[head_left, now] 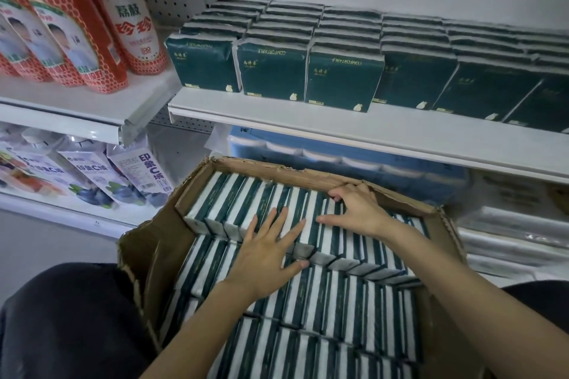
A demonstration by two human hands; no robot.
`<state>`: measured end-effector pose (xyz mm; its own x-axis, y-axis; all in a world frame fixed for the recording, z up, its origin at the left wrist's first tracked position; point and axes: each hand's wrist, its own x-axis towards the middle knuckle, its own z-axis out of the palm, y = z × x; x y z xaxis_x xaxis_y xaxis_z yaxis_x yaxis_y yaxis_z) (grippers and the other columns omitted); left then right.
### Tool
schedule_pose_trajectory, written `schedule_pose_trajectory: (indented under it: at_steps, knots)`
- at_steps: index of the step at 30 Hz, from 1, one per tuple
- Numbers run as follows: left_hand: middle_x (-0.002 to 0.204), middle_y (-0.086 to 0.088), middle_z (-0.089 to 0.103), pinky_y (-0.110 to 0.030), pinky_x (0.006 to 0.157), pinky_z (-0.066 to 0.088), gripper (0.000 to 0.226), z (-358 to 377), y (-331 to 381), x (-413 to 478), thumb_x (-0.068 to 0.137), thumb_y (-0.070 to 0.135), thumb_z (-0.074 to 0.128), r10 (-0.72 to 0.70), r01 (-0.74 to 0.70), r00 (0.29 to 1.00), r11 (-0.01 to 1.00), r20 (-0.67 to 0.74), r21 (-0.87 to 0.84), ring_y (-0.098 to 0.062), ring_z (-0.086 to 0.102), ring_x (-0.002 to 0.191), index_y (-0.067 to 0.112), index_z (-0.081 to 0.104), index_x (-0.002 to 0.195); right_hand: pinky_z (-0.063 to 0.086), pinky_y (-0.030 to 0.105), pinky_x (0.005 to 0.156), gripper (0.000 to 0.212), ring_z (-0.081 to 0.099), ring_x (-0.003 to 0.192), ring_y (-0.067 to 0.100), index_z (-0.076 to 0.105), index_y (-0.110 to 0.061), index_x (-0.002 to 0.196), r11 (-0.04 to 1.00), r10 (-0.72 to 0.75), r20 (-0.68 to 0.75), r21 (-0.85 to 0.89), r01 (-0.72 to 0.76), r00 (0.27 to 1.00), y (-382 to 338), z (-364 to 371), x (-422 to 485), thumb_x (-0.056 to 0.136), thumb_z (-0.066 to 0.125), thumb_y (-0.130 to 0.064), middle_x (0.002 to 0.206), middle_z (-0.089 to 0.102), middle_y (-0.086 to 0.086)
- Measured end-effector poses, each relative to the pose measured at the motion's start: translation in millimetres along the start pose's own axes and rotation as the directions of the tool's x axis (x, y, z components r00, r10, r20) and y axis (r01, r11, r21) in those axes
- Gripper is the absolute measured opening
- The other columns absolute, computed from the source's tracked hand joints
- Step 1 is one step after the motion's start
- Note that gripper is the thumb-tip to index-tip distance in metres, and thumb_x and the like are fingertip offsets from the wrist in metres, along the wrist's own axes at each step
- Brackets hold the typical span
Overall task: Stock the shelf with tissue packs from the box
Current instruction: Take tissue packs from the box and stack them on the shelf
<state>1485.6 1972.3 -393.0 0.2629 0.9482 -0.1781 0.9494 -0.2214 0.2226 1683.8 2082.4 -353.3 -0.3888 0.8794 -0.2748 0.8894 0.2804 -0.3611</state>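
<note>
tissue packs (335, 301) fill the box (144, 243); left hand (264, 252) flat, right hand (357, 209) hooks some at its far wall; neighbours may snag.

Only one view is given, taken from head height and tilted forward and down. The open box (147, 255) is seen from close above, filling the lower frame, while the shelf (338, 129) is faced straight ahead, near. Straight edges are bent by the wide lens.
</note>
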Motion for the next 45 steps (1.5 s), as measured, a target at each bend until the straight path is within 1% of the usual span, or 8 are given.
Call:
schedule_pose_trajectory:
  at_steps: [8, 16, 21, 27, 32, 35, 39, 45]
  knots:
    - [0.157, 0.004, -0.024, -0.04, 0.112, -0.022, 0.097, -1, -2, 1, 0.065, 0.088, 0.01, 0.009, -0.009, 0.999, 1.0, 0.044, -0.005, -0.016, -0.026, 0.144, 0.044, -0.012, 0.148, 0.037, 0.029, 0.09, 0.052, 0.04, 0.113, 0.013, 0.052, -0.023, 0.119, 0.982, -0.075, 0.057, 0.18, 0.063, 0.996, 12, 2, -6, 0.078, 0.074, -0.046, 0.121, 0.049, -0.005]
    - [0.155, 0.008, -0.023, -0.036, 0.112, -0.022, 0.09, 1, -3, 0, 0.074, 0.085, 0.02, 0.005, -0.004, 1.0, 0.998, 0.013, -0.059, -0.012, -0.023, 0.145, 0.044, -0.005, 0.15, 0.045, 0.019, 0.083, 0.023, 0.059, 0.092, -0.007, 0.064, -0.039, 0.086, 0.913, -0.112, -0.017, 0.393, 0.109, 0.994, 13, -5, -20, 0.072, 0.081, -0.03, 0.093, 0.065, -0.02]
    - [0.161, 0.008, -0.007, -0.036, 0.117, -0.016, 0.082, 6, 1, -9, 0.082, 0.079, 0.001, -0.043, 0.028, 0.996, 0.984, -0.082, -0.174, -0.004, -0.019, 0.145, 0.038, 0.011, 0.153, 0.04, 0.019, 0.071, 0.02, 0.055, 0.079, -0.005, 0.066, -0.038, 0.065, 0.901, -0.085, -0.132, 0.413, 0.133, 0.988, 7, 0, -31, 0.067, 0.084, -0.028, 0.075, 0.066, -0.019]
    - [0.158, 0.012, 0.015, -0.033, 0.121, 0.001, 0.084, 4, 11, -28, 0.084, 0.078, 0.001, -0.207, 0.102, 0.966, 0.857, -0.156, -0.504, -0.002, 0.004, 0.146, 0.031, 0.029, 0.149, 0.042, 0.024, 0.074, 0.015, 0.059, 0.076, 0.005, 0.069, -0.023, 0.063, 0.869, -0.08, -0.193, 0.467, 0.163, 0.978, -2, -3, -39, 0.073, 0.081, -0.022, 0.069, 0.068, -0.011]
    - [0.15, 0.012, 0.037, -0.002, 0.106, 0.014, 0.059, -7, 31, -44, 0.092, 0.067, 0.023, -0.344, 0.085, 0.925, 0.595, -0.158, -0.799, 0.007, 0.027, 0.136, 0.035, 0.041, 0.138, 0.05, 0.024, 0.076, 0.015, 0.065, 0.076, 0.013, 0.068, -0.006, 0.069, 0.736, 0.019, -0.246, 0.659, 0.153, 0.969, -13, -28, -46, 0.077, 0.077, -0.014, 0.076, 0.071, 0.005]
    - [0.132, 0.015, 0.055, -0.014, 0.108, 0.033, 0.036, -16, 47, -51, 0.095, 0.049, 0.027, -0.441, -0.005, 0.858, 0.507, -0.265, -0.862, 0.009, 0.044, 0.124, 0.04, 0.049, 0.122, 0.048, 0.019, 0.072, 0.015, 0.061, 0.072, 0.006, 0.066, -0.008, 0.068, 0.62, 0.136, -0.309, 0.767, 0.163, 0.941, -21, -45, -53, 0.081, 0.074, -0.011, 0.075, 0.068, 0.004]
    - [0.132, 0.015, 0.055, -0.012, 0.106, 0.033, 0.035, -37, 63, -49, 0.097, 0.043, 0.028, -0.453, -0.107, 0.811, 0.51, -0.371, -0.854, 0.009, 0.044, 0.125, 0.039, 0.05, 0.124, 0.052, 0.041, 0.086, 0.016, 0.061, 0.082, 0.02, 0.066, -0.012, 0.068, 0.464, 0.275, -0.329, 0.868, 0.175, 0.903, -30, -61, -58, 0.082, 0.074, -0.015, 0.085, 0.067, 0.018]
    - [0.155, 0.016, 0.026, -0.012, 0.114, 0.014, 0.056, -73, 88, -27, 0.095, 0.058, 0.016, -0.272, -0.2, 0.848, 0.629, -0.454, -0.751, 0.008, 0.017, 0.141, 0.037, 0.032, 0.144, 0.053, 0.024, 0.081, 0.005, 0.064, 0.091, 0.012, 0.069, -0.013, 0.08, 0.458, 0.235, -0.42, 0.843, 0.281, 0.877, -45, -82, -73, 0.084, 0.07, -0.011, 0.091, 0.071, -0.001]
